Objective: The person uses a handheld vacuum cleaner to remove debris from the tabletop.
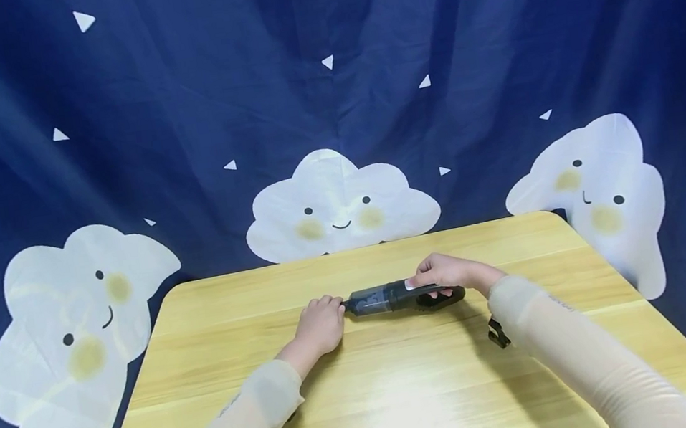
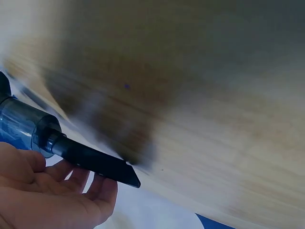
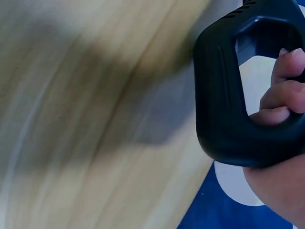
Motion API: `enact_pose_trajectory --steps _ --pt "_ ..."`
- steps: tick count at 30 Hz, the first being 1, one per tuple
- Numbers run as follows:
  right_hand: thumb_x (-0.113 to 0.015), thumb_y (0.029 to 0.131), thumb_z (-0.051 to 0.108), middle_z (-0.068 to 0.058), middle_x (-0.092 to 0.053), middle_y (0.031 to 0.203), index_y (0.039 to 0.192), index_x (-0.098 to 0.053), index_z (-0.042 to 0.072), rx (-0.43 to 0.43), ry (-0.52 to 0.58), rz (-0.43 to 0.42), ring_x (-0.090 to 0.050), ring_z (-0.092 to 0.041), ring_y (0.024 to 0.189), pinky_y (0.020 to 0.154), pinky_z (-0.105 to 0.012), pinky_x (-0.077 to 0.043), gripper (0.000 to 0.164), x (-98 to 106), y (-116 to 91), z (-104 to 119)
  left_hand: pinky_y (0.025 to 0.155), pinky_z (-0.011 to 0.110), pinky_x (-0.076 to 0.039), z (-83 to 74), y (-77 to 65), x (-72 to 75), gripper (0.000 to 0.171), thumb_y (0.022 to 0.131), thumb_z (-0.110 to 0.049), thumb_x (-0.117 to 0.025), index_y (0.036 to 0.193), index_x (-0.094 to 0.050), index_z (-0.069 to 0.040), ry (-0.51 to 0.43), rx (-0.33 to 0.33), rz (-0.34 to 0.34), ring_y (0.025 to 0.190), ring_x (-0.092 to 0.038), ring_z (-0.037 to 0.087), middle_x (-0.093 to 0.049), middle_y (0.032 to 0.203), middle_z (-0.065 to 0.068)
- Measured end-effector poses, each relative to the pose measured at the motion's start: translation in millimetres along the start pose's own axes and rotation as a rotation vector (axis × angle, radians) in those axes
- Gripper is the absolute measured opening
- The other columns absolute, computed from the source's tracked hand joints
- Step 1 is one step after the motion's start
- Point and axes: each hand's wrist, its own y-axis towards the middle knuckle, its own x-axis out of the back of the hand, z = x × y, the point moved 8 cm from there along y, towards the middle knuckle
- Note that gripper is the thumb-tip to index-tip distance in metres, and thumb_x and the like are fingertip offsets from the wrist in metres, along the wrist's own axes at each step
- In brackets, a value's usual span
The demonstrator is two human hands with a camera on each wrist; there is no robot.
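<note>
A black handheld vacuum cleaner (image 1: 401, 296) with a see-through dust cup (image 2: 19, 119) is held lengthwise just over the table, its front pointing left. My right hand (image 1: 451, 272) grips its loop handle (image 3: 217, 95), fingers curled through the opening in the right wrist view. At the front end, my left hand (image 1: 321, 324) holds the slim black crevice nozzle (image 2: 97, 161), which has a slanted tip. In the left wrist view the bent fingers lie along the nozzle's side. From the head view that hand hides most of the nozzle.
The light wooden table (image 1: 217, 346) spreads beneath both arms, with shadows of the hands on it. Behind its far edge hangs a dark blue curtain (image 1: 183, 83) with white clouds. A small black clip-like piece (image 1: 498, 333) shows under the right wrist.
</note>
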Motion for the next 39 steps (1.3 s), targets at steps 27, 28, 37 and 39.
enact_pose_trajectory --steps 27,28,37,39 --pt "-0.044 0.104 0.054 0.002 -0.044 0.055 0.064 -0.054 0.017 -0.002 -0.498 -0.515 -0.044 -0.018 0.054 0.057 -0.034 -0.038 0.055 15.9 30.7 14.2 0.121 0.047 -0.021 5.8 1.1 -3.3 0.052 0.111 -0.028 -0.033 0.152 -0.036 0.004 0.003 0.086 0.028 0.146 -0.030 0.036 -0.038 0.155 0.021" --pt "-0.042 0.105 0.054 0.001 -0.046 0.056 0.064 -0.054 0.017 -0.029 -0.519 -0.534 -0.046 -0.019 0.054 0.056 -0.034 -0.038 0.056 15.5 32.7 14.6 0.121 0.048 -0.020 6.2 1.4 -3.6 0.053 0.111 -0.029 -0.032 0.152 -0.035 0.003 0.004 0.093 0.029 0.147 -0.029 0.037 -0.038 0.156 0.021" --pt "-0.029 0.105 0.061 -0.001 -0.044 0.053 0.061 -0.049 0.016 -0.119 -0.452 -0.618 -0.045 -0.021 0.052 0.049 -0.033 -0.035 0.065 6.4 40.3 1.9 0.122 0.051 -0.014 11.1 2.5 -4.5 0.053 0.111 -0.030 -0.032 0.154 -0.034 0.000 0.022 0.161 0.002 0.148 -0.024 0.038 -0.034 0.158 0.018" --pt "-0.030 0.105 0.061 -0.001 -0.041 0.052 0.060 -0.047 0.016 -0.125 -0.421 -0.629 -0.043 -0.021 0.051 0.048 -0.032 -0.034 0.066 5.9 39.1 -3.1 0.122 0.052 -0.014 10.0 3.1 -4.9 0.052 0.111 -0.030 -0.032 0.154 -0.035 0.000 0.028 0.161 -0.004 0.148 -0.025 0.038 -0.035 0.158 0.018"
